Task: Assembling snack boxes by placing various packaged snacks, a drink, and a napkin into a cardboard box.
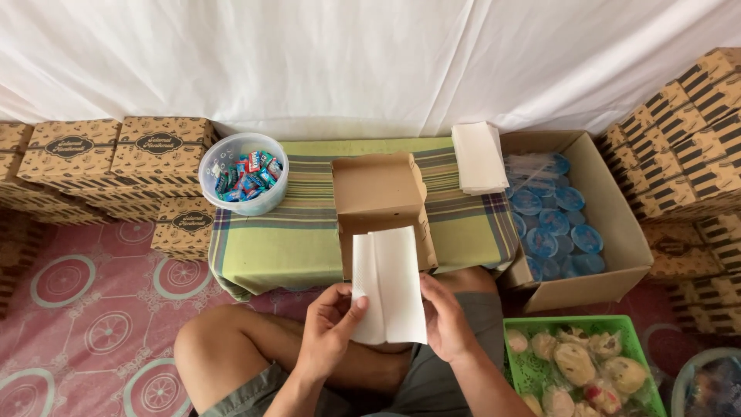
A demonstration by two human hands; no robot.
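Held upright between both hands, a folded white paper napkin [390, 284], long axis running away from the body toward the open brown box [382, 202]. Left hand [330, 328] closed on the napkin's lower left edge, thumb pressed on its face; right hand [445, 320] closed along the lower right edge, fingers curled behind. Napkin's top end overlapping the box's near wall, so the box sits straight ahead of both hands and just beyond; neither hand clearly nearer, the right perhaps slightly. Box resting at the near edge of the low bench [301, 232] covered in green striped cloth, lid tipped back toward the far edge. Nothing between napkin and box opening.

At the bench's far left corner, a clear tub of wrapped sweets [243, 174]. At the far right corner, a stack of white napkins [478, 157]. Beside the right edge, a cardboard carton of sealed water cups [552, 220]. Lower right, on the floor, a green basket of wrapped snacks [575, 363]. Stacks of closed patterned boxes [116, 150] along both sides.
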